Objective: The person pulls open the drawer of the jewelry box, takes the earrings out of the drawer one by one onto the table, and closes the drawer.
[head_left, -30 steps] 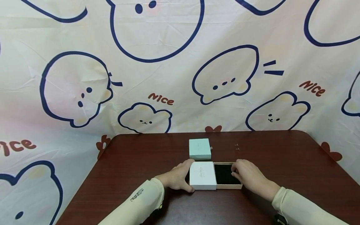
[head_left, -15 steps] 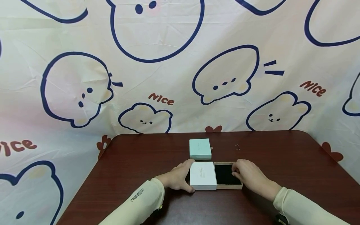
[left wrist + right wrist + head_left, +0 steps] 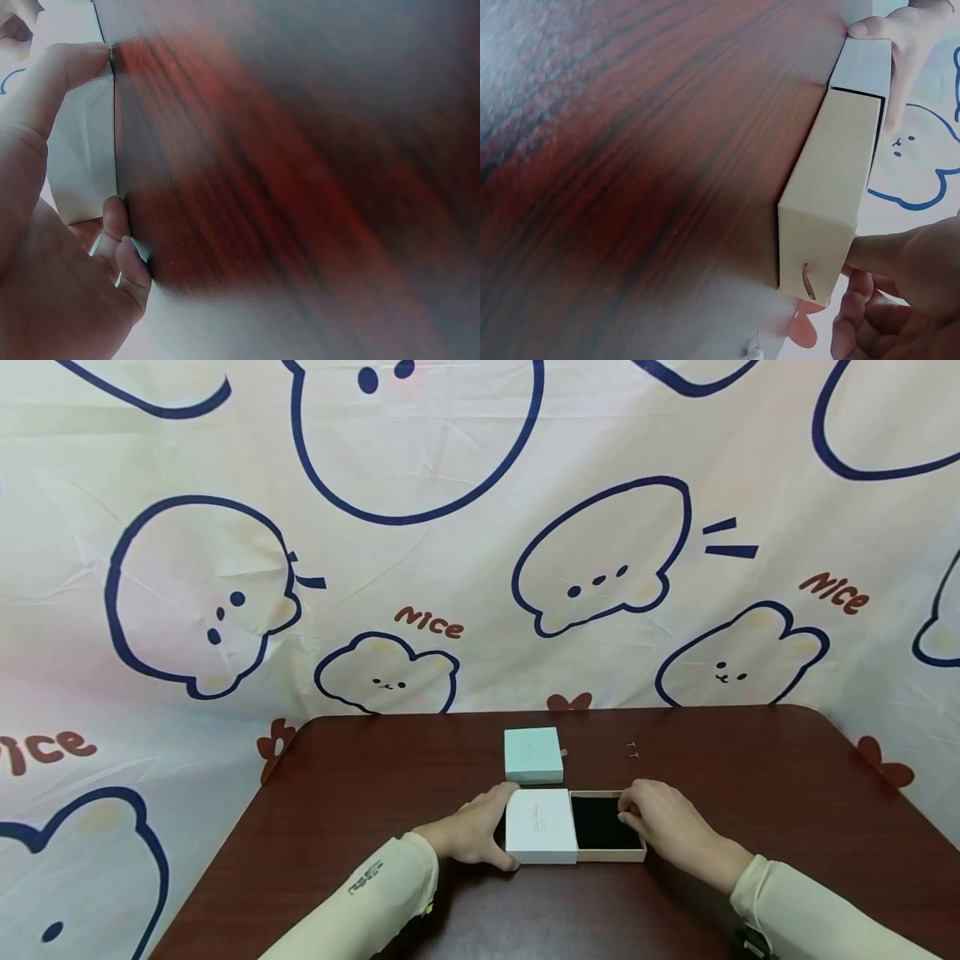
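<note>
My left hand (image 3: 476, 828) grips the closed end of a white box sleeve (image 3: 540, 827), its thumb on the near side and fingers on the far side. A cream drawer (image 3: 611, 856) with a black lining (image 3: 597, 822) sticks out of the sleeve's right end. At that drawer's right end, my right hand (image 3: 667, 822) has curled fingers reaching in over the lining. The right wrist view shows the drawer's end wall with a small ribbon tab (image 3: 808, 281). Whether the right fingertips pinch anything is hidden behind the wall.
A mint-green box (image 3: 532, 754) with a small tab on its right side stands just behind the white one. Two tiny T-shaped pieces (image 3: 632, 750) lie on the dark wooden table (image 3: 397, 760) to its right. A printed cloth (image 3: 480, 568) hangs behind the table.
</note>
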### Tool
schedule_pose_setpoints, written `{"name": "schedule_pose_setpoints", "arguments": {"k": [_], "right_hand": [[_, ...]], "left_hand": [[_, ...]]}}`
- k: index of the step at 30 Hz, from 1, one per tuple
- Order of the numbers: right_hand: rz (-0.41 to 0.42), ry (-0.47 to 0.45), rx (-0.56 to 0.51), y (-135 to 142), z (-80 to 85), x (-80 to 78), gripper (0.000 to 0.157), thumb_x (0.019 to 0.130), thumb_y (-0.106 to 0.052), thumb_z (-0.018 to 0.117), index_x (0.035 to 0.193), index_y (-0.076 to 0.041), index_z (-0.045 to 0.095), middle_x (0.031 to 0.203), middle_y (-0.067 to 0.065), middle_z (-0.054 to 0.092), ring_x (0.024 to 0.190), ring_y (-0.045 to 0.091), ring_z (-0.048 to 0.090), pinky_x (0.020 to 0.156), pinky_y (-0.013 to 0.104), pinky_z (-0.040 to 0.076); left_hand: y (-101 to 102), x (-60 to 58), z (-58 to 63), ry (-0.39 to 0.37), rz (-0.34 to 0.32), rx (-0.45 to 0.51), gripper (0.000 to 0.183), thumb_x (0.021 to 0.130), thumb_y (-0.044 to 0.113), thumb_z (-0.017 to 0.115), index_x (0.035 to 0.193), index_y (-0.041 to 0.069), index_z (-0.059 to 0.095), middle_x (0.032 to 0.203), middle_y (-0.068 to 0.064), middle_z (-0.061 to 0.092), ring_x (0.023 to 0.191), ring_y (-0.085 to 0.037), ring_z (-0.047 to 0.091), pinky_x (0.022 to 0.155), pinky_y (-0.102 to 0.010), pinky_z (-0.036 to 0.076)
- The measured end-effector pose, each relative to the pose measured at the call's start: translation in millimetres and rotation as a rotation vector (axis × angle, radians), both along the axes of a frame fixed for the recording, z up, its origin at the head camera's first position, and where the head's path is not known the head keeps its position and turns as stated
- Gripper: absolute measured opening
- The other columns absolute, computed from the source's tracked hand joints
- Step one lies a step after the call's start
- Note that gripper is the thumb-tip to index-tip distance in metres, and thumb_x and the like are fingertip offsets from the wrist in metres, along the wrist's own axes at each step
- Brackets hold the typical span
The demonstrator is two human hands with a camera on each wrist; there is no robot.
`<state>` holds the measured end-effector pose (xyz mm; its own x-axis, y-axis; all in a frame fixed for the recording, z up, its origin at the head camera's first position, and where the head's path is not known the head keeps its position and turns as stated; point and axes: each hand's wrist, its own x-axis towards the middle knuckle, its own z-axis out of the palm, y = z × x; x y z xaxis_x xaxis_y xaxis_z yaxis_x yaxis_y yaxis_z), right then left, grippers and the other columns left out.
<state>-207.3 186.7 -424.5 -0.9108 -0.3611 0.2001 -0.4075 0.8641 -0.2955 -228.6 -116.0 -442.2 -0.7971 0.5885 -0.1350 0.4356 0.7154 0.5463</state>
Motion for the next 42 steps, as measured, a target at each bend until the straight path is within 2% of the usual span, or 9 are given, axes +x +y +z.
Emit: {"name": "schedule_pose_setpoints", "arguments": {"k": [26,33,42], "right_hand": [[0.012,0.063,-0.025,4.5,4.9,0.4,0.009,0.083,-0.007,0.08,0.08,-0.012,0.073,0.074,-0.007,0.059,0.067,0.003,0.047,0.062,0.025,0.045],[0.01,0.056,-0.042,5.8,9.0,3.5,0.009,0.084,-0.008,0.08,0.08,-0.013,0.073,0.074,-0.007,0.059,0.067,0.003,0.046,0.061,0.024,0.043],[0.009,0.057,-0.066,9.8,10.9,4.7,0.009,0.084,-0.008,0.079,0.08,-0.014,0.074,0.074,-0.008,0.06,0.065,0.001,0.046,0.059,0.023,0.042]], "left_hand": [[-0.9,0.2,1.3,-0.006,0.005,0.003,0.101,0.071,0.032,0.09,0.151,0.014,0.03,0.139,-0.001,0.049,0.123,-0.021,0.048,0.102,-0.04,0.041],[-1.1,1.9,1.3,-0.01,0.008,0.008,0.103,0.071,0.031,0.09,0.152,0.011,0.03,0.142,-0.002,0.048,0.128,-0.025,0.047,0.105,-0.043,0.04],[-0.4,1.1,0.6,0.004,0.005,0.01,0.102,0.071,0.03,0.09,0.152,0.011,0.031,0.14,-0.002,0.049,0.125,-0.023,0.048,0.103,-0.042,0.041]]}}
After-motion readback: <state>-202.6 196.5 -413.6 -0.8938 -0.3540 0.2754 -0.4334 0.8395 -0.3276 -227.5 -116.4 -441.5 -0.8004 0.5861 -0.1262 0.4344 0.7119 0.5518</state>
